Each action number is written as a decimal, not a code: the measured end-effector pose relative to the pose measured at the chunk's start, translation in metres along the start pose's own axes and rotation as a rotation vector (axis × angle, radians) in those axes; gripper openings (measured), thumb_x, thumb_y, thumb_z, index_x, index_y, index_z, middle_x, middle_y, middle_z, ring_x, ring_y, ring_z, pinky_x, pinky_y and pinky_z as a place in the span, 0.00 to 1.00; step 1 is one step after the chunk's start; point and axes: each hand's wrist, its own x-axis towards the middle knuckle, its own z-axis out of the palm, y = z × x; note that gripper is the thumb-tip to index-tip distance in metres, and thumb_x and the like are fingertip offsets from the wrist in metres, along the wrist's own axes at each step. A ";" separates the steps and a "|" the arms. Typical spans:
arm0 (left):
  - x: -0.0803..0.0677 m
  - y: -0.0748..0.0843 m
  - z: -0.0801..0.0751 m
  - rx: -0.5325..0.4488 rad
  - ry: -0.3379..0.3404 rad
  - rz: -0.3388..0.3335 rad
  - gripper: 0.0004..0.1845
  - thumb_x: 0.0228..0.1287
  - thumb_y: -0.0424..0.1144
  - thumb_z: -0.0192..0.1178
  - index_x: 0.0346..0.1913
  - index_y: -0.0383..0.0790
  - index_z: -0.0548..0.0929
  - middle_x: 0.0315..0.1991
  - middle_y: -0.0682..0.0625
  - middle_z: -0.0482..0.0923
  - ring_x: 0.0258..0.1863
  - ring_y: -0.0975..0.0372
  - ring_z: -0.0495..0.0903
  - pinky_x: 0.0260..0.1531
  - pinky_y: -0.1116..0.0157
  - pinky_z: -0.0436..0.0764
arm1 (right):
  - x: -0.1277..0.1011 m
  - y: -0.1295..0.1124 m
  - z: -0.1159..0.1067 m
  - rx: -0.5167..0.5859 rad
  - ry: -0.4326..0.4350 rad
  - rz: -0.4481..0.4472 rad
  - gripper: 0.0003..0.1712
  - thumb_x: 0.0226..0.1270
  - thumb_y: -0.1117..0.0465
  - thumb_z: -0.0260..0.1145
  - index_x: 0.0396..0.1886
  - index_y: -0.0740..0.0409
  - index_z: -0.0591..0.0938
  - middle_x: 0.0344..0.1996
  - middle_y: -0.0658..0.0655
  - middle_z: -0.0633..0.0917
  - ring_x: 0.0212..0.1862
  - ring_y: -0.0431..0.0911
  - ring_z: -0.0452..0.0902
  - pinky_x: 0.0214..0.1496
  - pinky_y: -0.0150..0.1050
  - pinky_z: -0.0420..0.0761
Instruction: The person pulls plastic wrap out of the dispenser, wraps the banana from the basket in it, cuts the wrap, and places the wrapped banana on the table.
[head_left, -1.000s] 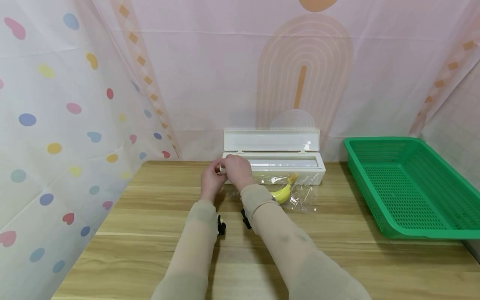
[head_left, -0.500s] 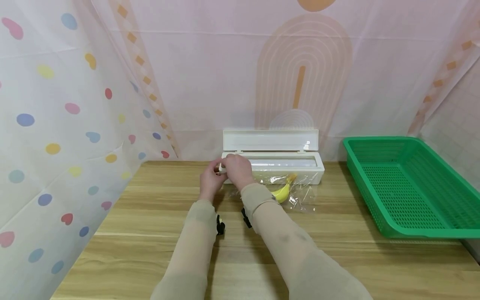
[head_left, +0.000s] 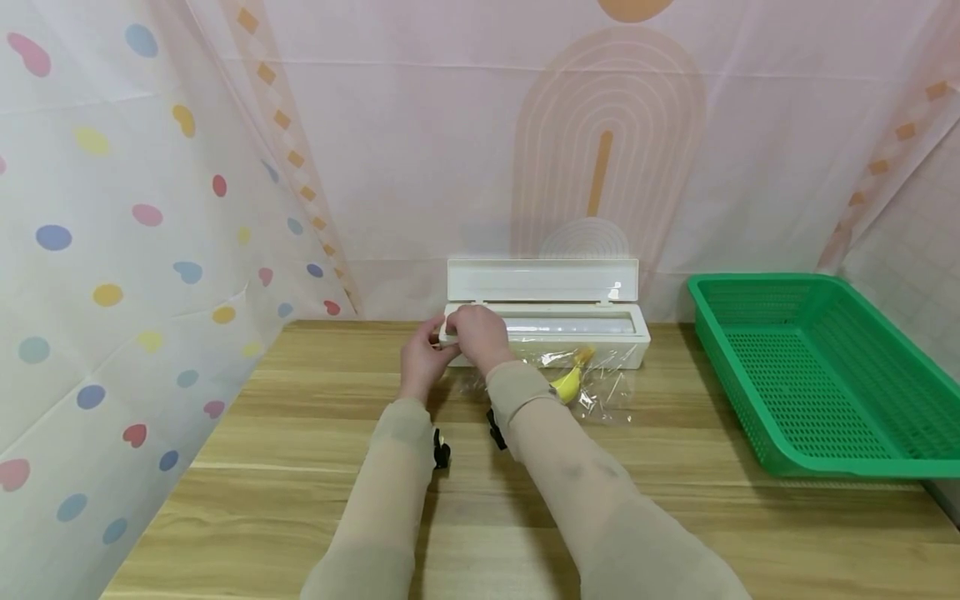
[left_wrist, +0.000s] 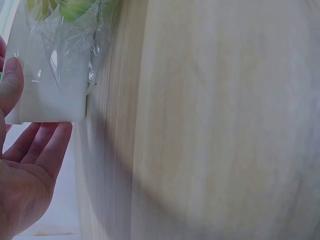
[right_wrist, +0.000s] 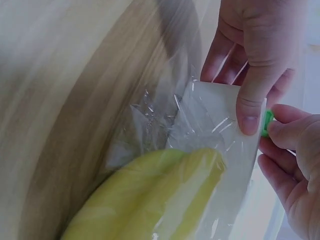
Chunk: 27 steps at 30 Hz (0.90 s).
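A white cling film dispenser box (head_left: 636,339) stands at the table's back with its lid (head_left: 543,282) raised. My left hand (head_left: 422,362) grips its left end, thumb on the front and fingers at the end face, as the left wrist view shows. Just beside it, my right hand (head_left: 480,337) pinches a small green slide cutter (right_wrist: 268,120) on the box's upper edge between thumb and forefinger. Clear cling film (head_left: 606,404) hangs down the front and lies over yellow bananas (right_wrist: 150,200). My right forearm partly covers the bananas in the head view.
A green slotted plastic basket (head_left: 750,367) stands on the right of the wooden table (head_left: 270,467). Patterned cloth hangs (head_left: 420,167) close behind the box and along the left side.
My right hand and forearm have shifted slightly right along the box edge. The left hand keeps its place at the box's end.
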 end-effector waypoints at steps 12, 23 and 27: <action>0.000 0.000 0.001 -0.007 0.000 -0.003 0.32 0.58 0.40 0.73 0.65 0.41 0.76 0.51 0.38 0.82 0.49 0.51 0.82 0.47 0.56 0.83 | 0.003 0.006 -0.004 0.036 -0.033 -0.005 0.14 0.57 0.69 0.72 0.43 0.50 0.89 0.46 0.50 0.87 0.50 0.47 0.81 0.50 0.40 0.81; 0.000 0.000 -0.001 0.006 0.000 0.001 0.32 0.57 0.41 0.73 0.65 0.42 0.76 0.51 0.39 0.82 0.49 0.51 0.82 0.46 0.56 0.83 | 0.003 0.004 -0.004 0.042 -0.045 0.002 0.15 0.57 0.69 0.72 0.43 0.50 0.89 0.47 0.50 0.86 0.50 0.47 0.81 0.49 0.40 0.81; 0.000 -0.001 0.000 -0.001 0.000 -0.001 0.33 0.57 0.41 0.74 0.65 0.42 0.76 0.51 0.39 0.82 0.48 0.51 0.82 0.46 0.56 0.83 | 0.002 0.005 -0.005 0.051 -0.051 0.004 0.15 0.58 0.68 0.71 0.44 0.50 0.89 0.48 0.50 0.86 0.50 0.47 0.81 0.49 0.40 0.81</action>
